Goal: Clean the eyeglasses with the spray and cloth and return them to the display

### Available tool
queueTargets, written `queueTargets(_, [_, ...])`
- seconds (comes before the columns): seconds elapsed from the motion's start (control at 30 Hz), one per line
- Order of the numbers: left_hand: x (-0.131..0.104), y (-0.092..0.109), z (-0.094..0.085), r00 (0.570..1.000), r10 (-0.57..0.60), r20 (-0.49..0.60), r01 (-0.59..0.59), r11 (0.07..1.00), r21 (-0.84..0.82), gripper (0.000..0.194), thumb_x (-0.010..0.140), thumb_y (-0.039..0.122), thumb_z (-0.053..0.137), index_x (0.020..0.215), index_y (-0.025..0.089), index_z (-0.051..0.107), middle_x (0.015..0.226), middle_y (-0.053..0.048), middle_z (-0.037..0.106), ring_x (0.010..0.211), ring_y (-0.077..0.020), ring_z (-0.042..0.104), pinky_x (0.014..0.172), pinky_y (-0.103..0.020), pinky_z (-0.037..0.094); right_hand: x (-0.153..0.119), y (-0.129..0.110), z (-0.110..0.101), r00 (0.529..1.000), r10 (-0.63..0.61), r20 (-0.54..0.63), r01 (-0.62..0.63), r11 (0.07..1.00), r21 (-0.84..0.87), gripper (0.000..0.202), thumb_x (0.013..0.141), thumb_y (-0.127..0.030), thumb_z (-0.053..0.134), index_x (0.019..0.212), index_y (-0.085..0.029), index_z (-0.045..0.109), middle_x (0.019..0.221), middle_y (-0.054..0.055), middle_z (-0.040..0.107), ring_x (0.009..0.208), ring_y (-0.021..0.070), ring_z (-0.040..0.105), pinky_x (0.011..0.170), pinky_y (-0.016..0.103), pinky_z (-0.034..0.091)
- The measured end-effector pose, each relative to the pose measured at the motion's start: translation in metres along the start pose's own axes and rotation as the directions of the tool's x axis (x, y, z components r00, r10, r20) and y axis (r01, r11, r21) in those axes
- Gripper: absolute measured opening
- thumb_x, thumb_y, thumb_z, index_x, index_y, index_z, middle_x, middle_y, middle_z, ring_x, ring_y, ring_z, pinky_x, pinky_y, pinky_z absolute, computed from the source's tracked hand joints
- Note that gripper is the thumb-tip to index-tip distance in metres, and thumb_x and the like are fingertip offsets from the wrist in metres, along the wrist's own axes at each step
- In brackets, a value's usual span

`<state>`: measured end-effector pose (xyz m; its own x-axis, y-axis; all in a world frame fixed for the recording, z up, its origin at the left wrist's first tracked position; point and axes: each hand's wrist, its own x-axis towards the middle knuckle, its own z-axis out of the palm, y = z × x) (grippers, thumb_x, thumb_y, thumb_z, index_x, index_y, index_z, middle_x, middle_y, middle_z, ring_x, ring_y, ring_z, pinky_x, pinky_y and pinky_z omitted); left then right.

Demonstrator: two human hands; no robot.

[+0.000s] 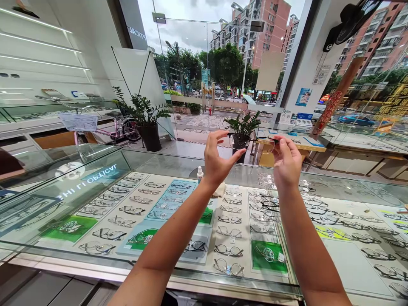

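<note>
A pair of eyeglasses (268, 139) with a dark upper rim and clear lenses is held up at arm's length above the glass counter. My right hand (288, 163) pinches its right end between thumb and fingers. Around the left end curves my left hand (219, 159), thumb and fingers spread apart beside the lens. Whether a left fingertip touches the frame, I cannot tell. Below both hands, a glass display case (178, 274) holds rows of eyeglasses. A small white spray bottle (200, 173) stands on the counter just left of my left wrist, with a beige cloth (219, 190) nearby.
Beyond the counter stand two potted plants (151, 136), (244, 127) and a pink bicycle (110, 131) with a basket. Glass doors (185, 72) face the street. A wooden table (307, 146) is at the right, and a black fan (346, 25) hangs upper right.
</note>
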<state>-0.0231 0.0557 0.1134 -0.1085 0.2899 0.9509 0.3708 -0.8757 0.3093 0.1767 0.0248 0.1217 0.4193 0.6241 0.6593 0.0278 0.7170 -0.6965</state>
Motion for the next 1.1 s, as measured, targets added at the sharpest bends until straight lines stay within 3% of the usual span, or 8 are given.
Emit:
queueTargets(0.37, [-0.001, 0.0, 0.0, 0.999, -0.021, 0.026, 0.021, 1.0, -0.012, 0.059, 0.083, 0.05, 0.083, 0.13, 0.027, 0.055, 0.127, -0.01, 0.063, 0.116, -0.0236, 0.065, 0.096, -0.042, 0.058, -0.001, -0.003, 0.002, 1.0, 0.0, 0.026, -0.001, 0.999, 0.04, 0.032, 0.094, -0.053, 0.067, 0.11, -0.026, 0.072, 0.115, 0.007, 0.075, 0.103, 0.0224, 0.075, 0.088, 0.039, 0.06])
queueTargets(0.57, [-0.001, -0.003, 0.001, 0.999, -0.021, 0.032, 0.023, 0.999, -0.042, 0.059, 0.082, 0.047, 0.085, 0.13, 0.027, 0.056, 0.125, -0.009, 0.064, 0.112, -0.0219, 0.066, 0.094, -0.039, 0.059, 0.001, -0.001, 0.0, 0.999, -0.019, 0.029, 0.019, 1.0, 0.012, 0.031, 0.094, -0.048, 0.066, 0.113, -0.025, 0.07, 0.111, 0.007, 0.074, 0.101, 0.023, 0.074, 0.081, 0.038, 0.059])
queueTargets(0.7, [0.002, -0.008, -0.002, 0.995, 0.001, 0.095, -0.002, 1.0, 0.009, 0.059, 0.081, 0.047, 0.085, 0.128, 0.026, 0.057, 0.124, -0.01, 0.065, 0.11, -0.023, 0.067, 0.092, -0.04, 0.058, 0.007, -0.002, -0.01, 0.996, 0.031, 0.088, -0.026, 0.998, -0.063, 0.029, 0.093, -0.046, 0.064, 0.11, -0.025, 0.073, 0.111, 0.008, 0.076, 0.102, 0.0239, 0.072, 0.086, 0.041, 0.058])
queueTargets(0.77, [0.006, -0.01, -0.005, 0.982, 0.063, 0.177, -0.072, 0.996, 0.047, 0.058, 0.082, 0.046, 0.085, 0.128, 0.025, 0.057, 0.124, -0.01, 0.066, 0.114, -0.025, 0.066, 0.094, -0.042, 0.057, 0.01, -0.006, -0.017, 0.988, 0.003, 0.157, 0.025, 0.984, -0.176, 0.028, 0.093, -0.047, 0.064, 0.107, -0.026, 0.074, 0.112, 0.007, 0.076, 0.107, 0.0247, 0.07, 0.094, 0.045, 0.056])
queueTargets(0.83, [0.009, -0.009, -0.008, 0.947, 0.139, 0.289, -0.165, 0.984, 0.07, 0.055, 0.083, 0.043, 0.084, 0.128, 0.024, 0.058, 0.125, -0.011, 0.067, 0.118, -0.0273, 0.065, 0.098, -0.044, 0.056, 0.012, -0.011, -0.023, 0.956, -0.027, 0.291, 0.117, 0.947, -0.3, 0.025, 0.091, -0.047, 0.068, 0.103, -0.027, 0.076, 0.114, 0.006, 0.075, 0.112, 0.0255, 0.068, 0.102, 0.048, 0.053])
queueTargets(0.93, [0.011, -0.006, -0.011, 0.888, 0.193, 0.417, -0.251, 0.964, 0.089, 0.053, 0.085, 0.04, 0.082, 0.13, 0.025, 0.058, 0.126, -0.011, 0.067, 0.121, -0.0299, 0.064, 0.102, -0.047, 0.053, 0.012, -0.017, -0.026, 0.87, 0.008, 0.494, 0.216, 0.893, -0.396, 0.018, 0.089, -0.043, 0.073, 0.097, -0.027, 0.078, 0.112, 0.005, 0.074, 0.114, 0.0262, 0.066, 0.109, 0.051, 0.047])
queueTargets(1.1, [0.011, -0.002, -0.012, 0.863, 0.212, 0.459, -0.288, 0.952, 0.103, 0.054, 0.086, 0.04, 0.08, 0.132, 0.025, 0.057, 0.128, -0.013, 0.066, 0.121, -0.0318, 0.064, 0.102, -0.048, 0.052, 0.011, -0.018, -0.026, 0.809, 0.059, 0.584, 0.239, 0.876, -0.42, 0.017, 0.091, -0.043, 0.072, 0.094, -0.026, 0.077, 0.112, 0.006, 0.073, 0.112, 0.0266, 0.066, 0.108, 0.052, 0.046])
